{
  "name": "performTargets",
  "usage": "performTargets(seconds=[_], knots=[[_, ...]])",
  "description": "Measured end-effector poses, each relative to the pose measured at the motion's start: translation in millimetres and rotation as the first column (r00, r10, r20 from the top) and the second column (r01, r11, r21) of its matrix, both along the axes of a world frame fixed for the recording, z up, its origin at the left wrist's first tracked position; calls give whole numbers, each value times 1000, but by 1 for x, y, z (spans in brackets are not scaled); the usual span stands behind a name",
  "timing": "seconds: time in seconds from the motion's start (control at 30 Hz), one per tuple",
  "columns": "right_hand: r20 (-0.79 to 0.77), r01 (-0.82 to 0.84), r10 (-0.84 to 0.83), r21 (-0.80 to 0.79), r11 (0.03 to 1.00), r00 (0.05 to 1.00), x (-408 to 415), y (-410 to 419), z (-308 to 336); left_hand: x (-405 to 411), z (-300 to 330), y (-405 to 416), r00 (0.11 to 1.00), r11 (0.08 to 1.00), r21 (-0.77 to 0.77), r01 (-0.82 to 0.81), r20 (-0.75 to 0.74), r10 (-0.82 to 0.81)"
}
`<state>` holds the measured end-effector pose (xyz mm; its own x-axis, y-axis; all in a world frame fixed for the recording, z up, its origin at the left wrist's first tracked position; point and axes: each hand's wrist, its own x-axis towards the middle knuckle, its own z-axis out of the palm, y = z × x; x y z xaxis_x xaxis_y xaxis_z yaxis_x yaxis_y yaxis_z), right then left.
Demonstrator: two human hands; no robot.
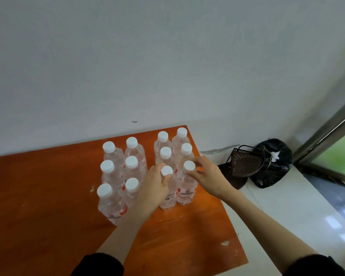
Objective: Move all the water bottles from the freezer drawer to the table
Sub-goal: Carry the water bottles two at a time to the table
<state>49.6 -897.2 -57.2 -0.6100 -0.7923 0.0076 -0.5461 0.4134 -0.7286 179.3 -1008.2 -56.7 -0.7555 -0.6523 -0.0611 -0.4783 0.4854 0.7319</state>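
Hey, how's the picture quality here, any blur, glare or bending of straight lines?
Head view: soft, even daylight and slight overall softness; the bottles and both hands, left hand and right hand, are readable but labels aren't; wide-angle bending tilts the window frame; bright glare patches on the floor at right.

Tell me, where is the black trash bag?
The black trash bag sits on the floor right of the orange table, against the wall, beside a dark basket.

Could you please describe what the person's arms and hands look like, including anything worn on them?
Both forearms are bare, with dark sleeves ending near the elbows. The left hand and right hand wear no gloves; no rings, watch or markings are visible.
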Motion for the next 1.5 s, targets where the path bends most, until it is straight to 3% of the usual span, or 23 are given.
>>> performTargets(seconds=[0.13,0.3,0.4,0.53,0.7,0.93,1.27,1.5], knots=[[-3,-6,6,12,1000,1000,4,8,2,-2,10,0,999,996,-81,47,19,-46],[-152,76,-62,88,993,987,0,50,28,-21,45,19,967,940,-299,167,-136,-215],[-307,185,-150,88,979,940,-8,101,57,-45,72,47,922,845,-436,308,-81,-378],[-528,398,-278,125,909,802,-7,194,95,-76,107,112,846,683,-571,456,38,-533],[-717,665,-347,214,716,605,27,343,119,-89,130,231,721,466,-705,534,91,-687],[-778,875,-469,207,438,418,120,553,143,-73,153,437,455,259,-766,588,49,-889],[-743,985,-653,171,31,149,242,766,139,-28,137,696,82,-51,-749,661,139,-987],[-690,967,-724,190,-172,6,274,881,112,-22,114,846,-100,-181,-726,663,154,-983]])
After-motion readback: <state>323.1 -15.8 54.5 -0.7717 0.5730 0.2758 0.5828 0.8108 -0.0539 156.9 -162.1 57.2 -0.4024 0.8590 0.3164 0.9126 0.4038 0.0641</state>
